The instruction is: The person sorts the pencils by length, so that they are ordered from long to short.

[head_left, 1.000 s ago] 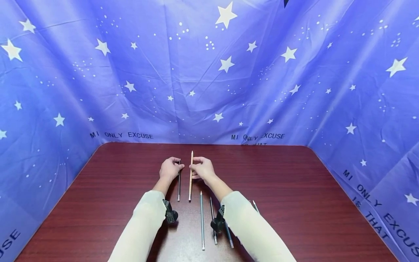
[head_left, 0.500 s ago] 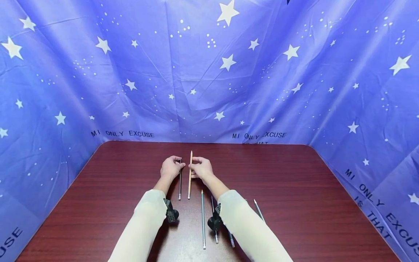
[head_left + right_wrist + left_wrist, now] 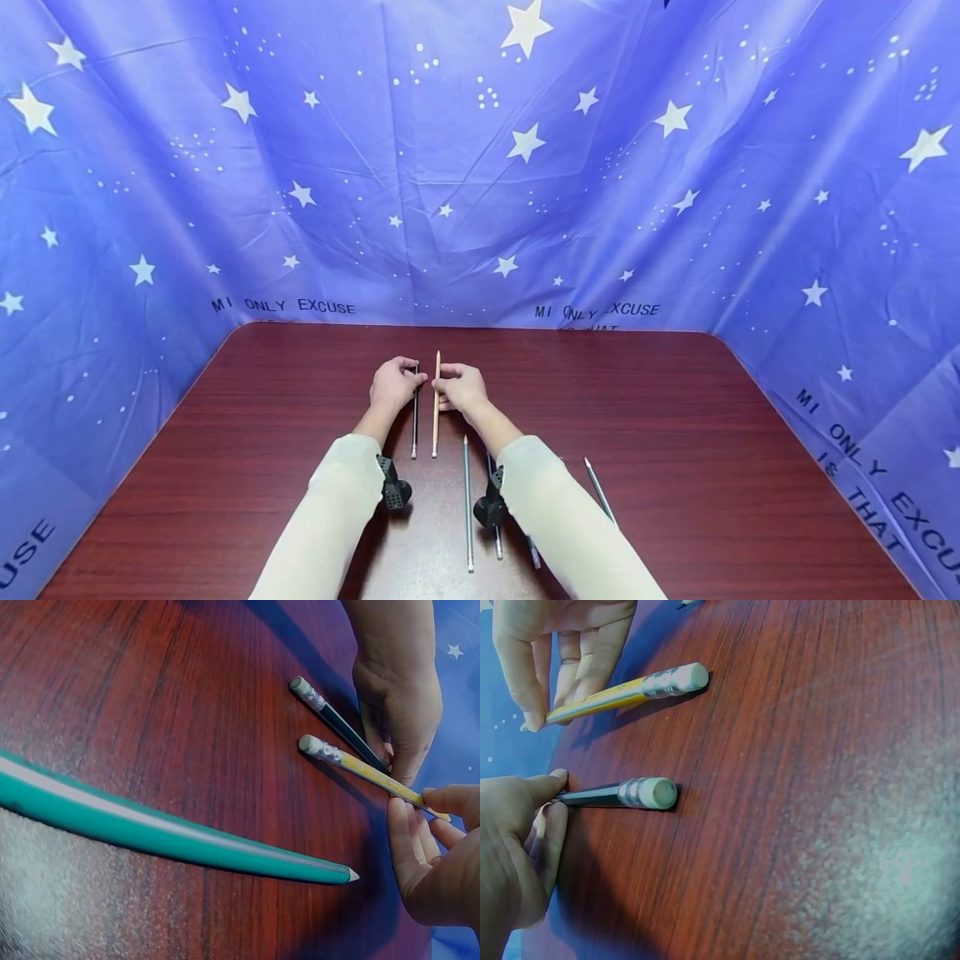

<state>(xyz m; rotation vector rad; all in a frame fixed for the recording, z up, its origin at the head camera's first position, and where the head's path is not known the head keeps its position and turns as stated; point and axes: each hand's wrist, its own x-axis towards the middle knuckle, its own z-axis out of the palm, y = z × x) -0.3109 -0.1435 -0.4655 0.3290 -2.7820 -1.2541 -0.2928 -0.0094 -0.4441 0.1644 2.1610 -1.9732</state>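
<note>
My left hand [image 3: 392, 385] pinches a black pencil [image 3: 415, 425] between thumb and fingers near its far end. In the left wrist view its white eraser [image 3: 660, 793] points back toward the camera. Just to the right, my right hand [image 3: 465, 388] pinches a yellow pencil [image 3: 436, 425] near its sharpened tip, which points away. The two pencils lie nearly parallel with a narrow gap between them, eraser ends almost level. A green pencil [image 3: 172, 825] lies on the table below the right hand, its tip toward the fingers.
Beside the green one, a dark pencil [image 3: 498, 542] and another pencil [image 3: 534, 553] lie partly hidden under the right forearm. A further pencil [image 3: 598, 490] shows right of that sleeve. The reddish-brown table [image 3: 262, 433] ends at a blue star-printed curtain [image 3: 450, 167].
The right hand has shifted slightly left with the yellow pencil, so the gap to the black pencil is narrower. More of the pencil right of the sleeve shows now.
</note>
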